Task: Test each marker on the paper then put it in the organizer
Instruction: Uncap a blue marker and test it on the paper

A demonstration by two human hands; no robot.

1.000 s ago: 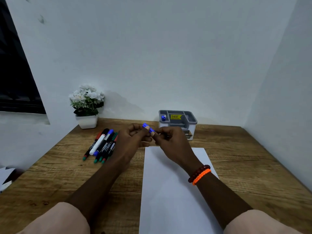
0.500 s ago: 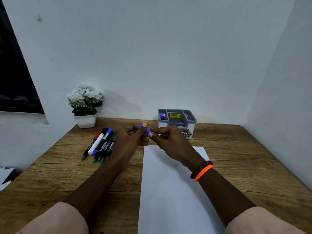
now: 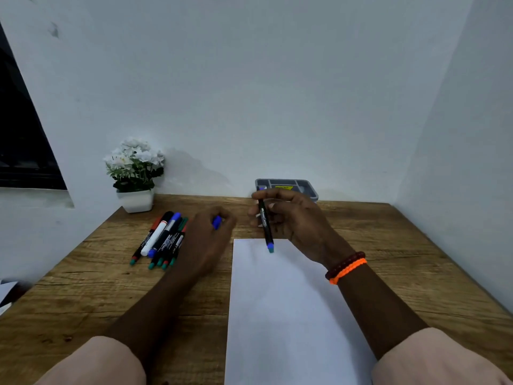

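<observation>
The right hand held the uncapped marker upright in a finger grip above the far edge of the paper, apparently to bring it down for a test stroke. The left hand was clenched round the blue cap, likely kept ready for recapping. The organizer waited at the worktop's far edge, behind the right hand.

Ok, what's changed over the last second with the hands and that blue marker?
The hands have pulled apart, and the cap came off. The left hand has moved left, gripping the blue cap. The right hand holds the marker over the top edge of the paper, its blue-green end pointing down. The marker pile, organizer and plant stayed put.
</observation>
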